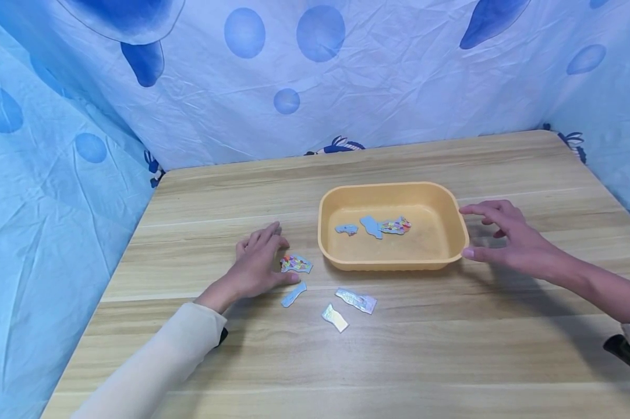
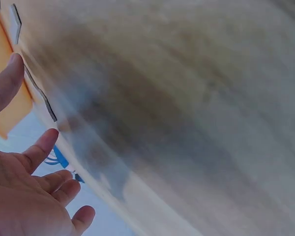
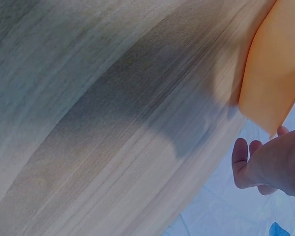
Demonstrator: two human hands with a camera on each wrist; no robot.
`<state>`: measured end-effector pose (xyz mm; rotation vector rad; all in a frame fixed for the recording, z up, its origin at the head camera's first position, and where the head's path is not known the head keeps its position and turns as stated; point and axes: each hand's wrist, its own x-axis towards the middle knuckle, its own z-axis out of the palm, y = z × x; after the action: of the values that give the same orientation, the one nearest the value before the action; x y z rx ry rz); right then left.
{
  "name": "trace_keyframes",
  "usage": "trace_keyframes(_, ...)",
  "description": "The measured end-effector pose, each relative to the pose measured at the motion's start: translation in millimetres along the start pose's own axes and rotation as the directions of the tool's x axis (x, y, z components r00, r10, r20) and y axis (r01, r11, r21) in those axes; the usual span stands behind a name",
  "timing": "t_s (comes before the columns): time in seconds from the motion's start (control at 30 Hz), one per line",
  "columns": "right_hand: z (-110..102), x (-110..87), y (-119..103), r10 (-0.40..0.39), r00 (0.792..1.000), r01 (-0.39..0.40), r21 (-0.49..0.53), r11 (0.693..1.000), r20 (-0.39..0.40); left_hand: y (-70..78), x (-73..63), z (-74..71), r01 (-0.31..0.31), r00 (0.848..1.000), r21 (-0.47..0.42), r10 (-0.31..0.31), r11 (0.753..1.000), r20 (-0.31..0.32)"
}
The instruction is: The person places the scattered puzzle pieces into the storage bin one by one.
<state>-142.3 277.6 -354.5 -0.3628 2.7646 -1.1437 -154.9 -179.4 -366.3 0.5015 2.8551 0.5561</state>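
My left hand hovers low at the left, fingers spread, beside a flat, wavy-edged puzzle piece with multicoloured patches. In the left wrist view that piece shows edge-on between the thumb and forefinger. Close below the thumb lies a narrow light-blue piece. A tan plastic tray stands in the middle; on its floor are a small blue piece, a plain blue piece and a multicoloured piece. At the tray's right rim, my right hand has its thumb and forefinger apart, fingertips right at the edge.
Two shiny, pale pieces, one longer and one shorter, lie on the wooden table in front of the tray. Blue curtains with printed bubbles hang behind and on both sides of the table.
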Motion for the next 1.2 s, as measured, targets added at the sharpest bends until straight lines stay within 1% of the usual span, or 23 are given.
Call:
trace_keyframes(0.23,-0.7,-1.2,-1.0,-0.006,1.000,0.006,0.005,1.000,-0.002,-0.6,-1.3,1.7,-0.011,1.000,0.003,0.011,1.000,-0.024)
trace_keyframes(0.47,0.1,-2.1,-1.1,0.008,1.000,-0.008,0.004,1.000,-0.002,-1.5,-1.6,3.7,-0.016,0.998,-0.015,0.015,1.000,-0.055)
trace_keyframes(0.67,0.2,-2.5,-0.1,-0.012,1.000,0.012,0.012,1.000,-0.007,-2.2,-0.1,4.3,-0.022,0.995,0.006,0.022,1.000,-0.095)
trace_keyframes(0.9,0.6,-2.0,0.8,-0.033,0.999,0.033,0.024,0.999,-0.008,-0.6,0.3,1.8,-0.028,0.994,0.023,0.031,0.999,-0.104)
trace_keyframes(1.03,0.4,-1.9,0.0,-0.031,1.000,0.031,0.020,0.999,-0.005,-0.3,0.9,0.5,-0.047,0.993,0.066,0.053,0.997,-0.104)
trace_keyframes(1.2,-0.1,-2.4,-0.8,-0.023,1.000,0.023,0.014,1.000,0.003,-1.1,2.9,-0.8,-0.091,0.987,0.154,0.110,0.984,-0.117)
